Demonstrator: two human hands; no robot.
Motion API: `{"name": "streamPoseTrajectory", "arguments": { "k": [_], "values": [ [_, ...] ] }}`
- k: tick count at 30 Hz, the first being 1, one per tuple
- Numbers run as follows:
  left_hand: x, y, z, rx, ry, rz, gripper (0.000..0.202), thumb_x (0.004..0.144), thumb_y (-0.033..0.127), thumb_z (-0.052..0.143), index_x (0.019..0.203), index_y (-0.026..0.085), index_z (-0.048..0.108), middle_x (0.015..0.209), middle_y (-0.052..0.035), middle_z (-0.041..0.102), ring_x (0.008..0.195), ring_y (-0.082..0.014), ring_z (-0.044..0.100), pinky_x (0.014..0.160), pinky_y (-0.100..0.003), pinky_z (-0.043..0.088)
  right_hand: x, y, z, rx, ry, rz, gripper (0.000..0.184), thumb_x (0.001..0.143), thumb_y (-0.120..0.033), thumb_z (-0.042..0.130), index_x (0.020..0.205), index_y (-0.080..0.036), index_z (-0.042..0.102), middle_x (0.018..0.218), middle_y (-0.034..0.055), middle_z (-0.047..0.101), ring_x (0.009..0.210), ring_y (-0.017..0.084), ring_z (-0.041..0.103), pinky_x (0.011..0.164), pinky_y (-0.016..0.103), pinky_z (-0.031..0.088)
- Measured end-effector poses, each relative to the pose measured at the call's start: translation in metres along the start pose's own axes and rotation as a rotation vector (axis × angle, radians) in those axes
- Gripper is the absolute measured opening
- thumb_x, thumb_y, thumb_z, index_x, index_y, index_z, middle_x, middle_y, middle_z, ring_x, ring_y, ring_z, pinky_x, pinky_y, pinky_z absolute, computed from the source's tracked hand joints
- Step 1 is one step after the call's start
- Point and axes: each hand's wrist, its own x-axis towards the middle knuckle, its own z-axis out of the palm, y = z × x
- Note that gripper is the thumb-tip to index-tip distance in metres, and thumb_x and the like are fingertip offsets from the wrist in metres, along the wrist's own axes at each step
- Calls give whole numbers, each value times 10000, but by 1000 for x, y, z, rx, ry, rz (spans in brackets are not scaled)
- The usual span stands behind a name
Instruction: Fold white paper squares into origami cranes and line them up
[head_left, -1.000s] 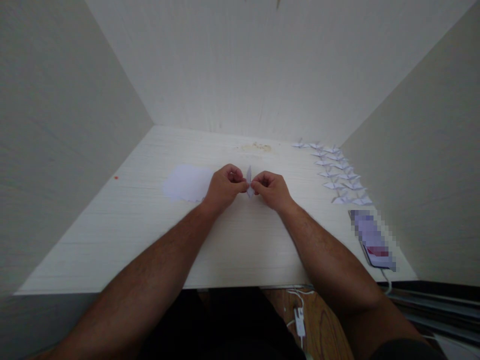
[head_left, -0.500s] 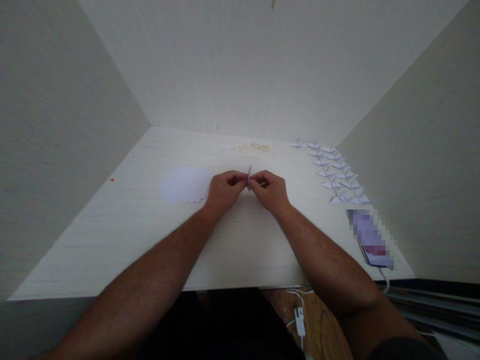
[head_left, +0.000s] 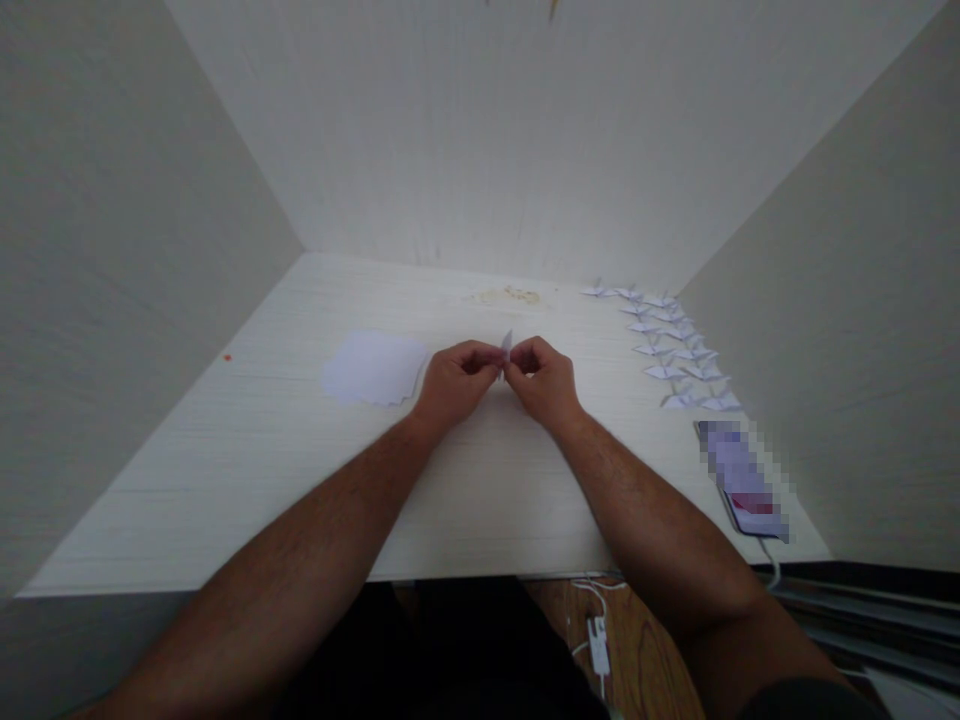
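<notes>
Between my two hands, above the middle of the table, stands a small folded piece of white paper (head_left: 507, 345), seen nearly edge-on. My left hand (head_left: 463, 378) pinches it from the left with thumb and fingertips. From the right, my right hand (head_left: 541, 378) grips the same piece, its fingers curled. The lower part of the paper is mostly hidden by the fingertips. Left of my left hand lies a loose stack of white paper sheets (head_left: 371, 368). Several folded white paper cranes (head_left: 666, 372) sit in rows at the right.
A phone (head_left: 739, 480) with a blurred screen lies near the table's right edge, a white cable (head_left: 770, 562) running off it. Walls (head_left: 480, 150) enclose the white table (head_left: 247, 470) at the back and sides. A white power strip (head_left: 598, 645) is on the floor below.
The folded paper has tilted and shifted slightly to the right, and its upper point now leans right. Both hands keep their pinch on it, with small finger movements.
</notes>
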Motion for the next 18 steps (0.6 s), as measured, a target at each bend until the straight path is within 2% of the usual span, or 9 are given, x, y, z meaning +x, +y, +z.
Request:
{"name": "streamPoseTrajectory", "arguments": {
  "k": [3, 5, 11, 18],
  "values": [
    [1, 0, -1, 43, 74, 8, 202, 681, 203, 727, 875, 163, 686, 758, -19, 701, 680, -131, 636, 675, -265, 517, 0, -3, 0, 73, -12, 37, 76, 710, -206, 647, 729, -205, 573, 645, -37, 594, 578, 97, 510, 569, 246, 416],
    [2, 1, -2, 55, 93, -4, 201, 670, 208, 736, 858, 162, 681, 756, -16, 690, 677, -126, 622, 662, -259, 505, 0, -4, 0, 118, -24, 73, 76, 699, -201, 645, 731, -203, 576, 631, -43, 581, 562, 92, 491, 544, 238, 395],
    [5, -1, -4, -86, -15, -125, 138, 666, 236, 725, 775, 167, 677, 724, -5, 694, 650, -128, 615, 665, -273, 495, 1, 0, 0, 274, -84, 146, 116, 690, -241, 668, 770, -197, 595, 652, -34, 602, 559, 92, 517, 540, 243, 415],
    [5, -2, -5, -67, -22, -80, 131, 635, 167, 683, 761, 170, 649, 696, 14, 676, 622, -120, 596, 622, -258, 468, 1, 2, 1, 316, -154, 172, 104, 698, -230, 664, 758, -198, 585, 607, -39, 608, 526, 107, 568, 531, 253, 448]
  ]
}}
